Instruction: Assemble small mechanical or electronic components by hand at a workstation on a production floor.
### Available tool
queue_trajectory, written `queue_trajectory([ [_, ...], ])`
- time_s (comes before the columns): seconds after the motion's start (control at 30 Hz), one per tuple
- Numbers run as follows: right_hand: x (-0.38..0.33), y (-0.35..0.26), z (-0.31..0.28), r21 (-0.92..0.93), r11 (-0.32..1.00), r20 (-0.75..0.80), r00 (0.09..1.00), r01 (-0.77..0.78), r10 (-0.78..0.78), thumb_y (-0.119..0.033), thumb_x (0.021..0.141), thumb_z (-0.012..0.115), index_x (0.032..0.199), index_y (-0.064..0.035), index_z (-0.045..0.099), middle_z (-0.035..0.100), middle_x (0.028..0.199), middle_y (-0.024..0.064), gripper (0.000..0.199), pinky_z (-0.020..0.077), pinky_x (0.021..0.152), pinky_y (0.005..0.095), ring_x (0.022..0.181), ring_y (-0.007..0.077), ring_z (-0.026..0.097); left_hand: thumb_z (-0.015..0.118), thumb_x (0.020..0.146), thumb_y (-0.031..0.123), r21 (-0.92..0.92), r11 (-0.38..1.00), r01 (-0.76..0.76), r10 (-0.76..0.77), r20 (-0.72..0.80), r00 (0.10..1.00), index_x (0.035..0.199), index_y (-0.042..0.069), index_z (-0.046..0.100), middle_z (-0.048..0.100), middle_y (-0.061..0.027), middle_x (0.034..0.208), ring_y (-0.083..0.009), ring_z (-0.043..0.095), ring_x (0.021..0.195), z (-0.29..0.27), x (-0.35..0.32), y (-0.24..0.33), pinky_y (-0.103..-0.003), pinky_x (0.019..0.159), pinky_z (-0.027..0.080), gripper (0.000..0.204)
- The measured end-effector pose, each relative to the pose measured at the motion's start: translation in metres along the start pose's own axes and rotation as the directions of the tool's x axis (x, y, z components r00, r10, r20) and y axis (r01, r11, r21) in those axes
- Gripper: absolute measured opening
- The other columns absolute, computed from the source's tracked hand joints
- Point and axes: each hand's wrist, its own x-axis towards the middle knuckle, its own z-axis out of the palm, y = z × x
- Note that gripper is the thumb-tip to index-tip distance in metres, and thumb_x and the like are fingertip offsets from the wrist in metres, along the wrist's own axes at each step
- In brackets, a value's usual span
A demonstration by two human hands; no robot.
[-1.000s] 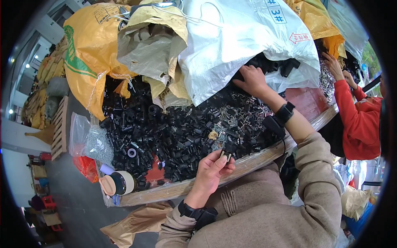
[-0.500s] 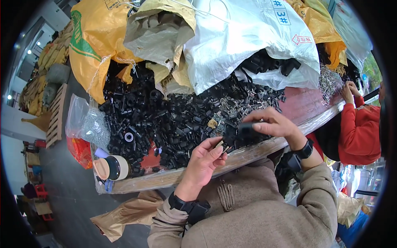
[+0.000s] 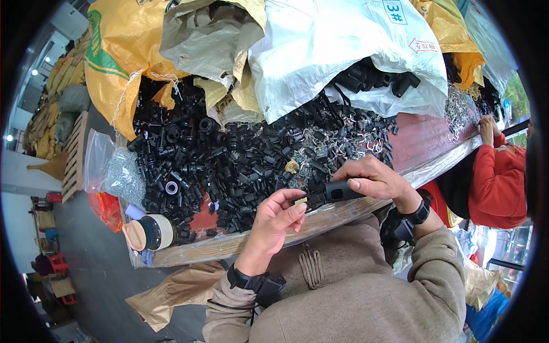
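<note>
Right grip (image 3: 374, 180) moved from sack (image 3: 337, 51) | black part (image 3: 341, 191) juts leftward from it

At the near left corner of the table (image 3: 209, 249) I see a dark cup (image 3: 150, 232) with a cream band and tan lid. Just beyond it sits a clear bag (image 3: 124, 176) of small grey pieces, a bright red bag (image 3: 104, 210) beside that. Crumpled brown paper (image 3: 177, 292) spreads below the edge. Far left, a wooden pallet (image 3: 75, 155) stands near heaped tan sacks (image 3: 52, 117); to the right, somebody wears a red top (image 3: 496, 191).
</note>
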Motion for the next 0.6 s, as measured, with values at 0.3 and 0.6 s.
queue_trajectory([
  [0.3,0.011,0.000,0.023,0.088,0.996,-0.040,0.999,0.031,-0.028,-0.029,0.086,0.040,0.089,0.0025,0.054,0.054,0.069,0.0156,0.035,0.0423,0.056,0.0322,0.061,0.0280,0.055,0.062,0.074,0.009,0.274,0.962,-0.019,0.025,-0.018,1.000,0.099,-0.003,0.053,0.057,-0.0058,0.074,-0.0091,0.054,0.059,0.001,0.007,-0.002,-0.019,0.052,0.044,0.030],
  [0.6,0.005,-0.011,0.041,-0.116,0.987,-0.138,0.982,0.114,-0.130,-0.028,0.088,0.034,0.092,0.0024,0.051,0.053,0.071,0.0172,0.035,0.0413,0.060,0.0341,0.065,0.0324,0.053,0.062,0.075,0.011,0.174,0.984,0.028,-0.021,-0.046,0.999,0.101,-0.003,0.053,0.059,-0.0074,0.078,-0.0117,0.058,0.062,-0.006,0.004,-0.002,-0.019,0.054,0.047,0.031],
])
